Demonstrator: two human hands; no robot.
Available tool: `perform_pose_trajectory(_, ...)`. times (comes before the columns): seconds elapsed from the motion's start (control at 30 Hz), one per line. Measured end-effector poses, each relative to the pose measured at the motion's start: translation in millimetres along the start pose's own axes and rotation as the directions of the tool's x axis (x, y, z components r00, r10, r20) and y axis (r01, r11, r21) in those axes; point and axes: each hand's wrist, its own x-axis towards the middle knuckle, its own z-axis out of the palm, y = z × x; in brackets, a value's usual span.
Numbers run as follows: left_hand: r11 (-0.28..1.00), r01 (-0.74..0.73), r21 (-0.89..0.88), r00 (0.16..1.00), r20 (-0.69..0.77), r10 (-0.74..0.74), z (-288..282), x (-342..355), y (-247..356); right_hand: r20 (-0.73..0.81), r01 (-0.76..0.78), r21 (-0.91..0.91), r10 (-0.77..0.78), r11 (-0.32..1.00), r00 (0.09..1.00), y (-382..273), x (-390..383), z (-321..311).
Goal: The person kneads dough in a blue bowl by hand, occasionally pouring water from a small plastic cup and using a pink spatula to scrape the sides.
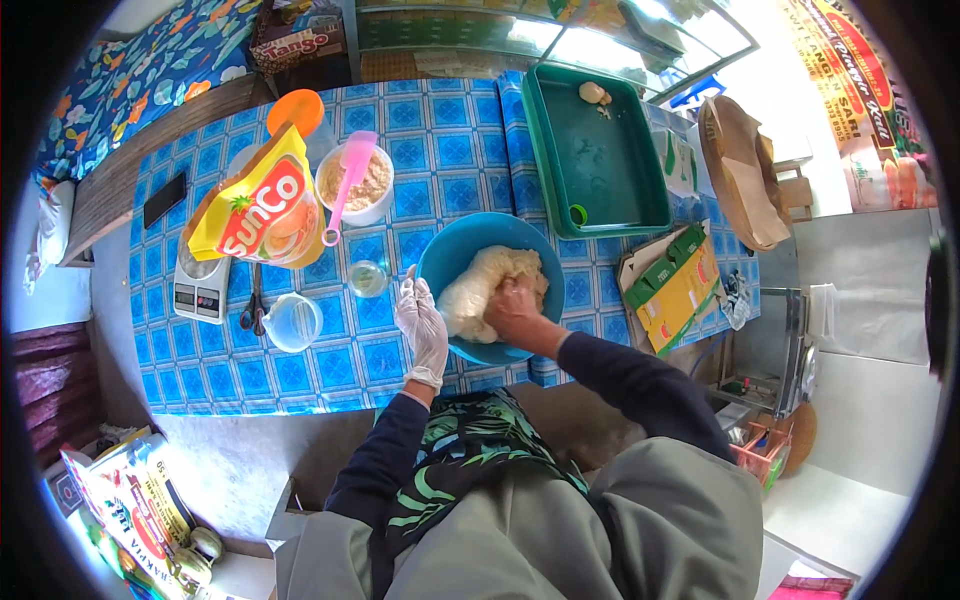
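A large ball of pale dough (472,300) fills much of a blue bowl (437,246) at the table's front edge. My right hand (522,318) is pushed into the dough, its fingers curled and partly buried in it. In a thin clear glove, my left hand (424,330) grips the bowl's left side, with fingertips up at the rim. Left of the bowl stands a small clear glass (368,279). Behind it, a white tub (372,205) holds a crumbly beige filling, with a pink spatula (352,180) lying across its top.
To the left are a yellow oil pouch (262,212), a kitchen scale (201,290), black scissors (254,312), a clear measuring cup (293,322) and a dark phone (165,201). A green tray (598,150) with a small dough piece lies back right, near a flattened carton (672,287) and brown paper bag (742,180).
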Motion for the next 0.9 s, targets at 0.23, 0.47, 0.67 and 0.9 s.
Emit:
perform_pose_trajectory(0.23, 0.936, -0.149, 0.319, 0.989, 0.05, 0.14, -2, 4, 5, -0.077, 0.16, 0.369, -0.142, 0.916, 0.987, 12, 45, 38)
perform_pose_trajectory(0.47, 0.967, -0.077, 0.243, 0.997, 0.045, 0.068, 0, -1, 12, -0.116, 0.036, 0.741, 0.075, 0.671, 0.99, 81, -22, -60)
perform_pose_trajectory(0.67, 0.867, -0.221, 0.446, 0.975, 0.102, 0.197, -3, 0, 11, -0.367, 0.063, 0.124, -0.013, 0.99, 0.93, -30, 53, -52)
perform_pose_trajectory(0.9, 0.998, 0.04, 0.047, 0.999, 0.021, -0.041, 1, 0, 14, -0.209, 0.118, 0.366, -0.042, 0.923, 0.977, -9, 75, -24)
